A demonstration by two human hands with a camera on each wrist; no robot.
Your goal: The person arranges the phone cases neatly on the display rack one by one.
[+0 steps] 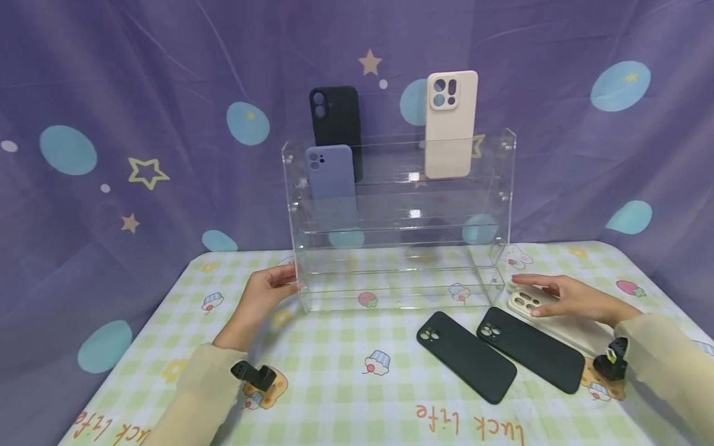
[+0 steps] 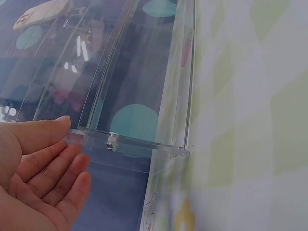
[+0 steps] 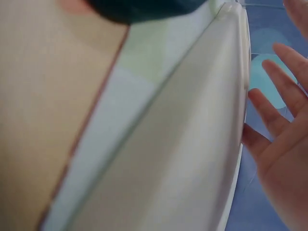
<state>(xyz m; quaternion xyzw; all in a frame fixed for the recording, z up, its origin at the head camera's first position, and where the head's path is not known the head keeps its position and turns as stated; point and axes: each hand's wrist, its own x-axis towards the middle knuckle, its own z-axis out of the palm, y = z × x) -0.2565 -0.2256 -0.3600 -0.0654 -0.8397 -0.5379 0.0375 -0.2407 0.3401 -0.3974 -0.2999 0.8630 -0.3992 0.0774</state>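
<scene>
A clear acrylic tiered stand (image 1: pixel 401 279) stands at the back of the table. Beside its left side panel is my left hand (image 1: pixel 266 294), thumb and fingertips right at the panel's edge. In the left wrist view the fingers (image 2: pixel 57 178) are loosely bent. On the table to the right, my right hand (image 1: pixel 577 301) reaches over an off-white phone case (image 1: pixel 577 328), thumb by its camera cutouts. The right wrist view shows spread fingers (image 3: pixel 284 94) along the case's edge. Two black phone cases, a left one (image 1: pixel 468 359) and a right one (image 1: pixel 535 353), lie alongside.
Upper tiers of the stand hold a black phone case (image 1: pixel 337 118), a lavender phone case (image 1: pixel 331 179) in front of it, and a cream phone case (image 1: pixel 450 136) at right. A checked cloth (image 1: pixel 334 384) covers the table; a purple curtain (image 1: pixel 184 80) hangs behind.
</scene>
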